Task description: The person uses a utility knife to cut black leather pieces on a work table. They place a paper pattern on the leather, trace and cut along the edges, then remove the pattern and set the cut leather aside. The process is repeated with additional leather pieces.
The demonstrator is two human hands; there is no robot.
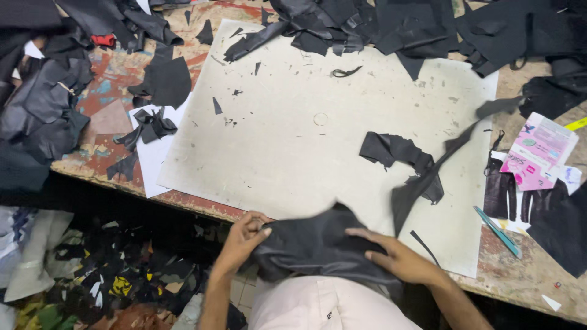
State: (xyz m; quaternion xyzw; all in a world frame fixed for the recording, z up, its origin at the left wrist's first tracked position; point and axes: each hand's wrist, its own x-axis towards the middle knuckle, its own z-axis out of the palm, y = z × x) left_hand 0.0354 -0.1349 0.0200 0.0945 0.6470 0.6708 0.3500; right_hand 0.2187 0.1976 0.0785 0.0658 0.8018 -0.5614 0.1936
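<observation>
A pale cutting board (306, 146) on the table (520, 275); black scraps (397, 150); a teal tool (495, 229); pink packet (541, 150).

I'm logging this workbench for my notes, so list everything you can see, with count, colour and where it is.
Black leather piece: one, black, at the near table edge, held in both hands.
Cutting board: one, off-white, centre of the table.
Leather strips: a few, black, on the board's right part.
Leather offcuts: many, black, piled along the far edge and left side.
Cutting tool: one, teal, right of the board.
Pink printed paper: one, far right.
Floor scraps: many, mixed colours, below the table at left.
Left hand: grips the piece's left edge.
Right hand: lies flat on the piece's right side.
</observation>
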